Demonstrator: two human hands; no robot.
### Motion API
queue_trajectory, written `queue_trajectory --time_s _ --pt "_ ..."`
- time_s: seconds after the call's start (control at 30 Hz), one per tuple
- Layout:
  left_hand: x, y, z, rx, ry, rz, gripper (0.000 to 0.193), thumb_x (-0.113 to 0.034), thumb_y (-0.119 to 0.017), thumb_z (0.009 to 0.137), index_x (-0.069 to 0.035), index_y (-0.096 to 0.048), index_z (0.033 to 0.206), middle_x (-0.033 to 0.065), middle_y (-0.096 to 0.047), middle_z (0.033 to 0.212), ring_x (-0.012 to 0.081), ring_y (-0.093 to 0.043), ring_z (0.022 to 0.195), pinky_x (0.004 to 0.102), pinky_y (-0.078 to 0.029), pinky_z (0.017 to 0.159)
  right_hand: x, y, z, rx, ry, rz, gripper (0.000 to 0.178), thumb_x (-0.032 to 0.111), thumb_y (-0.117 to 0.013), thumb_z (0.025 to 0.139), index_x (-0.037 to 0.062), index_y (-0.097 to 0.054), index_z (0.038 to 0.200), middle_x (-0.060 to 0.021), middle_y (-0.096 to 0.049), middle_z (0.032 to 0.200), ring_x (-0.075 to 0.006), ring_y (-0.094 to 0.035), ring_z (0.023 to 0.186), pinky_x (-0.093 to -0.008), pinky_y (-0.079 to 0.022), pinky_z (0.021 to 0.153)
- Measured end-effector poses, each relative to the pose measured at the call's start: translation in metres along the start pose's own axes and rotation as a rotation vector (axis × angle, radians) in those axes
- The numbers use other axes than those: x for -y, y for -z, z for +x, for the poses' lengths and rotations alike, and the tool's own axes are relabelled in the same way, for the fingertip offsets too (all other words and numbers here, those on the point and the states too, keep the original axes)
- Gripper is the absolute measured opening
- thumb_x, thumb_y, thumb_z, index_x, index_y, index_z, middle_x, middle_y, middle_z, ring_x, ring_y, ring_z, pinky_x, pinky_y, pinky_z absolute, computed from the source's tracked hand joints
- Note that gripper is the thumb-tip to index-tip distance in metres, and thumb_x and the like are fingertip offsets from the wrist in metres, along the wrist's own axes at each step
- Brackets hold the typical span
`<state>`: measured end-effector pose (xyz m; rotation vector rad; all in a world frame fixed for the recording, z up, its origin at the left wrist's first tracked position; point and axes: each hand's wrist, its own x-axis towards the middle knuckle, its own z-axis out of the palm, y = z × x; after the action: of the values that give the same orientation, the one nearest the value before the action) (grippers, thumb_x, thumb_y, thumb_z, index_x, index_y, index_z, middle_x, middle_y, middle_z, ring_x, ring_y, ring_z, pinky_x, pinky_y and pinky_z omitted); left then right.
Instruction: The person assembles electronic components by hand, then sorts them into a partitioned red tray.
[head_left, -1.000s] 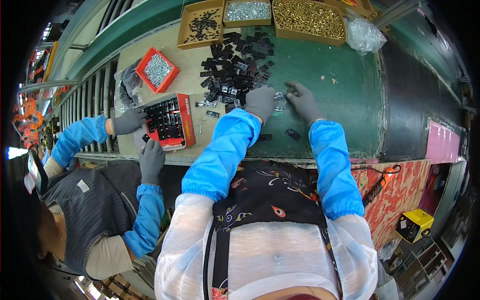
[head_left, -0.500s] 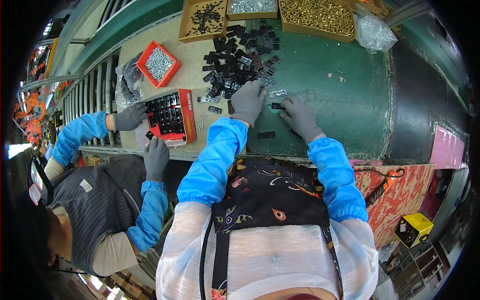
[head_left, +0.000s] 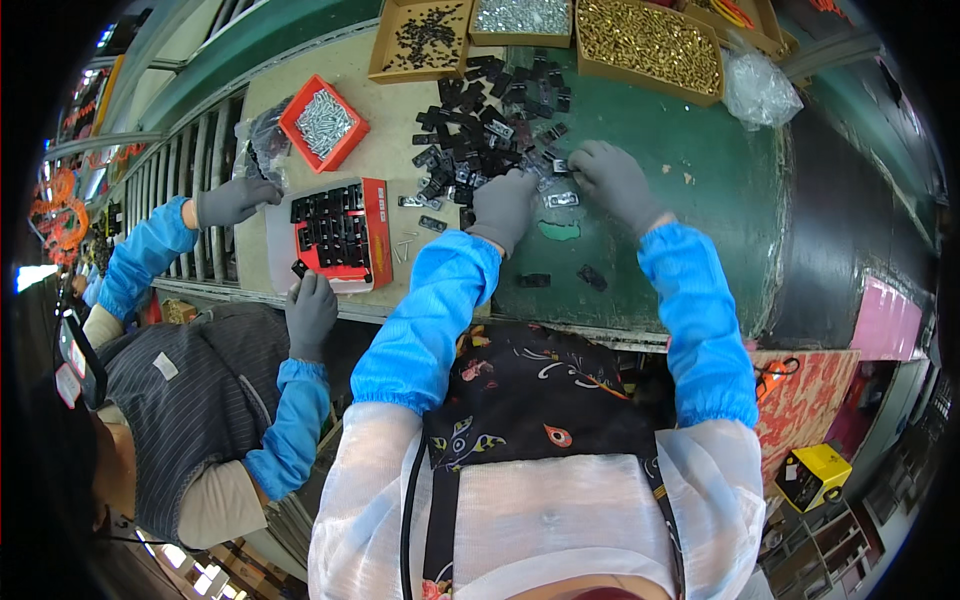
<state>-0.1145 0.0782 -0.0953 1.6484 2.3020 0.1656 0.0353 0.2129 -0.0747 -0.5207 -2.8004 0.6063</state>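
My left hand [head_left: 505,208], in a grey glove, is at the near edge of a pile of small black and metal rectangular parts [head_left: 470,145]. Its fingers are bent, and what they hold, if anything, is hidden. To its right, my right hand [head_left: 618,183] reaches to the pile's right side with curled fingertips against the parts there; I cannot make out a piece in them. A silver-faced part [head_left: 562,200] lies between the hands. Nearer me are a light green patch [head_left: 559,231] on the table and two loose black parts, one flat [head_left: 533,280] and one slanted [head_left: 592,277].
Cartons of black pieces [head_left: 425,35], silver pieces [head_left: 520,14] and brass-coloured pieces [head_left: 650,48] line the far edge. A red bin of screws [head_left: 325,122] stands left. A co-worker's gloved hands [head_left: 312,315] flank a red box [head_left: 377,230] of black parts. Clear plastic [head_left: 760,90] lies far right.
My right hand has moved away from me to the pile, off the black part on the green patch; that part is gone from there. The co-worker's far hand has left the red box.
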Motion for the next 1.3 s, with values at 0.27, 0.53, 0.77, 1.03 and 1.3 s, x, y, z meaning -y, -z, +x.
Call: queue_trajectory --time_s 0.27,0.53,0.77,1.03,1.3 --pt "0.015 0.001 -0.035 -0.061 0.04 -0.12 0.017 -0.028 -0.058 0.085 -0.02 -0.063 0.1 0.0058 -0.059 0.085 0.0271 -0.062 0.076 0.0401 -0.049 0.061 -0.028 -0.032 0.06 0.262 0.431 -0.162 0.024 0.008 -0.056 0.075 0.0124 -0.059 0.099 -0.0035 -0.056 0.103 -0.0246 -0.054 0.099 -0.0364 -0.047 0.082" --pt "0.011 0.011 0.008 -0.222 -0.064 0.049 0.019 -0.019 -0.058 0.082 -0.021 -0.064 0.099 0.0044 -0.056 0.088 0.0241 -0.061 0.078 0.0375 -0.051 0.06 -0.031 -0.025 0.057 0.346 0.507 -0.247 0.022 0.009 -0.055 0.077 0.012 -0.057 0.098 -0.0052 -0.057 0.099 -0.0254 -0.055 0.097 -0.0371 -0.048 0.08" --pt "0.012 0.013 0.031 -0.049 -0.192 0.207 0.022 -0.014 -0.056 0.08 -0.021 -0.063 0.1 0.0063 -0.054 0.09 0.0244 -0.06 0.082 0.0374 -0.053 0.063 -0.051 -0.004 -0.036 0.284 -0.094 -0.074 0.023 0.015 -0.061 0.073 0.0105 -0.056 0.095 -0.0115 -0.056 0.094 -0.0311 -0.055 0.094 -0.0419 -0.046 0.076" --pt "0.011 0.013 0.048 0.026 -0.292 0.262 0.019 -0.013 -0.057 0.079 -0.018 -0.064 0.096 0.0083 -0.056 0.092 0.0267 -0.062 0.084 0.0392 -0.053 0.065 0.01 -0.008 -0.128 0.16 -0.403 -0.056 0.024 0.019 -0.065 0.075 0.0115 -0.055 0.096 -0.011 -0.055 0.095 -0.0314 -0.055 0.092 -0.042 -0.045 0.077" --pt "0.009 0.016 0.051 0.107 -0.288 0.246 0.019 -0.015 -0.059 0.079 -0.018 -0.064 0.098 0.0084 -0.057 0.094 0.0274 -0.062 0.086 0.0405 -0.052 0.068 -0.013 0.014 -0.009 -0.079 -0.184 -0.026 0.034 0.019 -0.062 0.081 0.0157 -0.056 0.115 -0.0082 -0.056 0.101 -0.0297 -0.054 0.099 -0.0407 -0.047 0.077"
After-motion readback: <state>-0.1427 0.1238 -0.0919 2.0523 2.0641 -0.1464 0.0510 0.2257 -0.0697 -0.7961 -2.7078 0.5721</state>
